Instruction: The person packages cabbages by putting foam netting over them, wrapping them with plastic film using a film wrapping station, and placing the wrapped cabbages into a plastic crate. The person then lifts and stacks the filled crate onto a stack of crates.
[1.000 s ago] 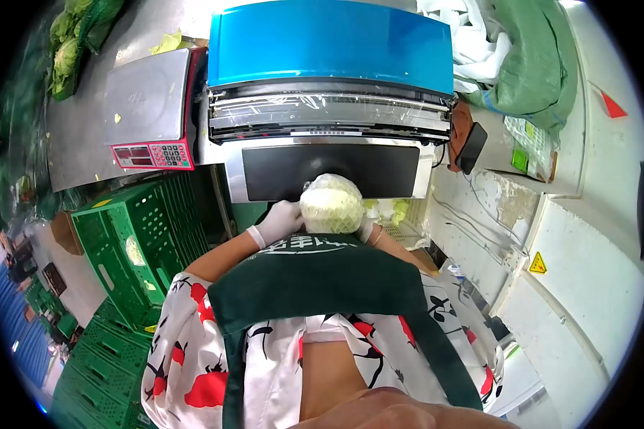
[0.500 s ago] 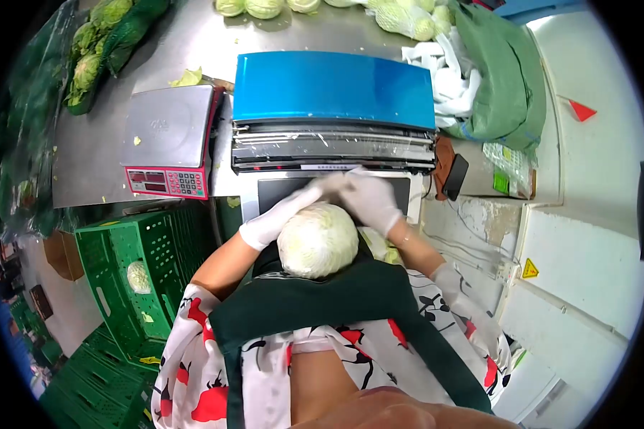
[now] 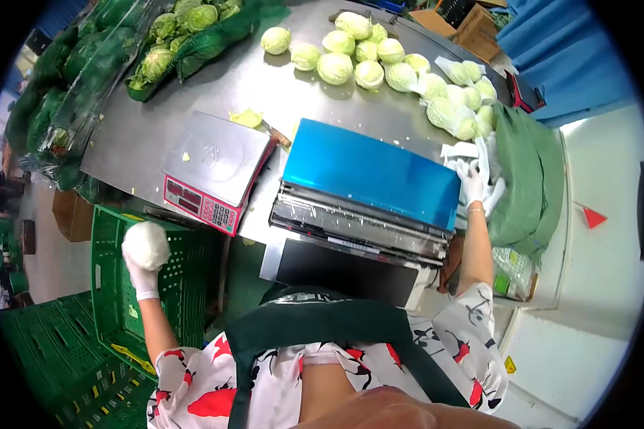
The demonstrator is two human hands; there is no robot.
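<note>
My left hand (image 3: 140, 270), in a white glove, holds a wrapped pale cabbage (image 3: 147, 244) over the green crate (image 3: 107, 286) at the left. My right hand (image 3: 471, 184), also gloved, reaches to the pile of white foam nets (image 3: 488, 191) at the right; its fingers are bent onto the nets, and whether they pinch one is too small to tell. Between my arms stands the blue-lidded wrapping machine (image 3: 372, 171), with a black plate (image 3: 343, 272) at its front.
A scale (image 3: 222, 157) stands left of the machine. Several bare cabbages (image 3: 334, 68) and several netted ones (image 3: 442, 113) lie at the back. A green sack (image 3: 526, 186) is at the right, a knife (image 3: 276, 134) behind the scale. More green crates (image 3: 57, 350) are at lower left.
My hands have parted from in front of the machine. The left has carried the cabbage left over the crate; the right has reached out to the white nets. The view has shifted, showing more cabbages.
</note>
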